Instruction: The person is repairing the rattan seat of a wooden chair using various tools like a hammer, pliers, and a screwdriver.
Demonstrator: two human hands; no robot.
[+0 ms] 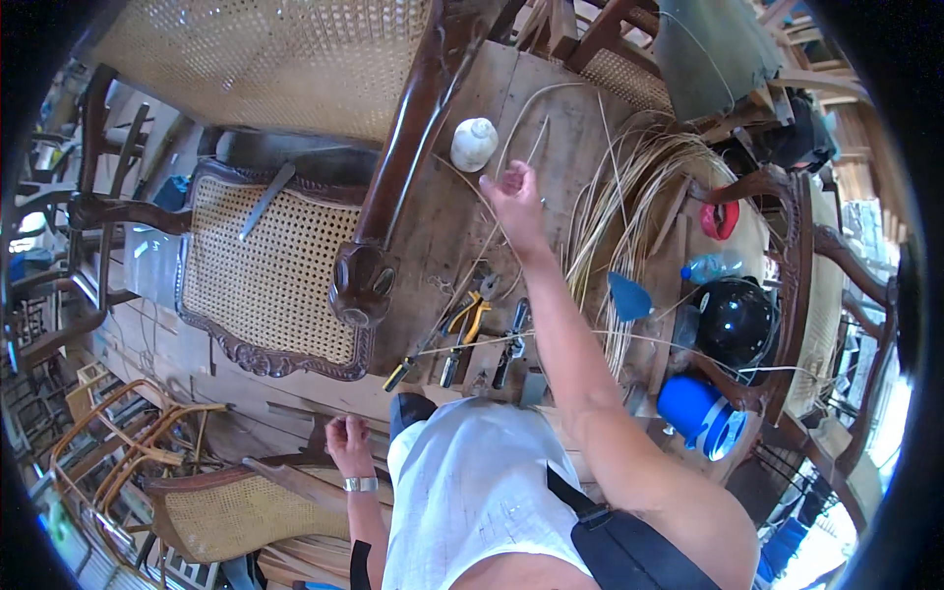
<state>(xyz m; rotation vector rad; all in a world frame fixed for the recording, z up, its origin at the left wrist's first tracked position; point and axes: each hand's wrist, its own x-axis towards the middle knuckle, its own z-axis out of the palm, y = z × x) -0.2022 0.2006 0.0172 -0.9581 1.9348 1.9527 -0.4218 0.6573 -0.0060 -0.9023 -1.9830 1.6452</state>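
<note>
My right hand (515,201) reaches over the wooden work surface, just below a white plastic bottle (474,145). Its fingers are partly bent and apart, with no object visible in them. Thin cane strands (538,141) lie close by the fingertips. Down at the left, my left hand (350,444) is beside my body with its fingers curled in; whatever it may hold is hidden. Between the arms lie yellow-handled pliers (477,320), a yellow-and-black screwdriver (398,374) and a dark tool (512,344).
A carved chair with a woven cane seat (270,265) stands left, a knife-like blade (265,202) on it. At right are a coil of cane (629,187), a blue scraper-like piece (629,297), a black helmet (736,320), a blue container (693,408) and a red ring-shaped roll (721,220).
</note>
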